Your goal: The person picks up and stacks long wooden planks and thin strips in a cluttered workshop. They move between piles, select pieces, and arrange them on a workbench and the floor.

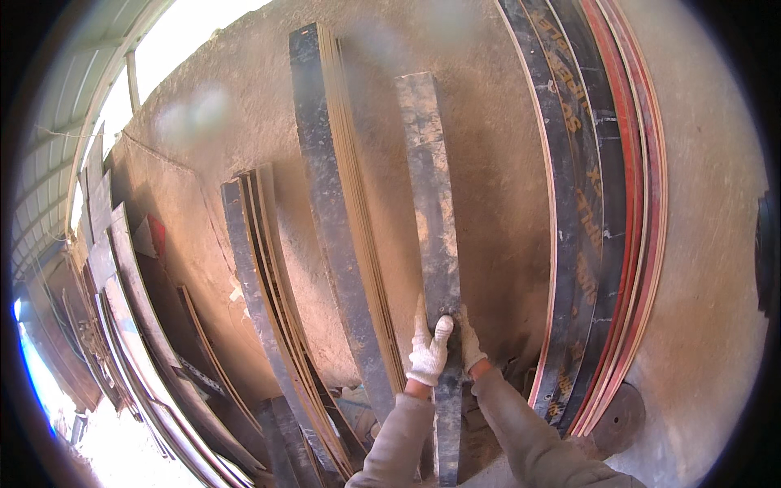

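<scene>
A long, narrow dark board (440, 211) with worn, pale patches stands upright against the wall before me. My left hand (428, 351), in a white knitted glove, grips its left edge, the thumb lying across the front face. On the opposite edge is my right hand (472, 346), also gloved, with its fingers partly hidden by the board. The board is held between the two hands. Just to the left leans a stack of dark-faced boards (329, 171) with light brown edges.
A shorter board stack (256, 244) leans further left. Large black panels (569, 163) and red-edged panels (630, 163) stand at right, near a dark round disc (622, 417). Many sheets (134, 317) lean at far left. Behind is a rough brown wall (496, 163).
</scene>
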